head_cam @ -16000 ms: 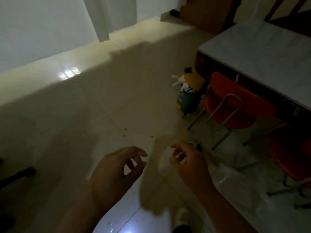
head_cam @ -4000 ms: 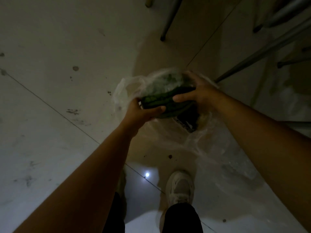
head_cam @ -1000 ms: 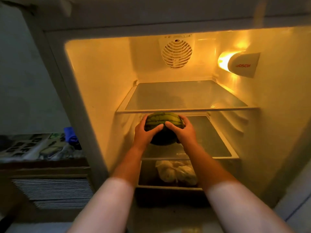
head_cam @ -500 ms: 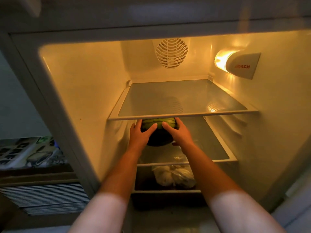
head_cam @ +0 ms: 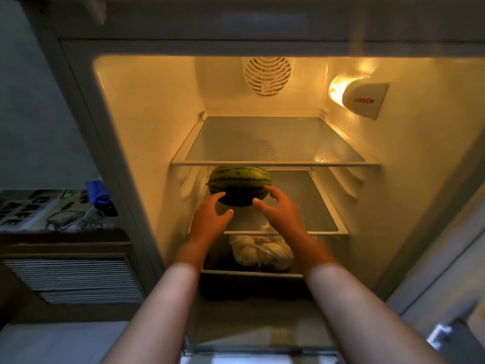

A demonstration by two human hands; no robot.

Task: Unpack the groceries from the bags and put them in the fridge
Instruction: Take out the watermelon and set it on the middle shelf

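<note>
The watermelon point(head_cam: 239, 184) is sitting on the fridge's middle shelf point(head_cam: 309, 206), toward that shelf's left side and set back from its front edge, tucked just under the front lip of the upper shelf point(head_cam: 275, 143). It is looking like a small, round, striped one, and I am judging it as dense and heavy for its size, with a hard rind that is giving nothing to the fingers and is smooth enough to be slippery; being round, it may be inclined to roll on the glass if it is nudged. Anyone lifting it again would be doing best to cup it low on both flanks with two spread palms, not pinching it from the top.

The left hand point(head_cam: 210, 219) and the right hand point(head_cam: 280, 210) are hovering on either side of its near face, fingers spread and loosely curled, gripping nothing; the right fingertips are lying at the fruit's lower right edge, and I cannot tell whether they are touching it or just clear.

Below the middle shelf, a pale bag of produce point(head_cam: 262, 252) is lying in the bottom drawer point(head_cam: 217, 264). The upper shelf is carrying nothing, and the lamp point(head_cam: 357, 98) at the upper right wall is glowing amber over everything
</note>
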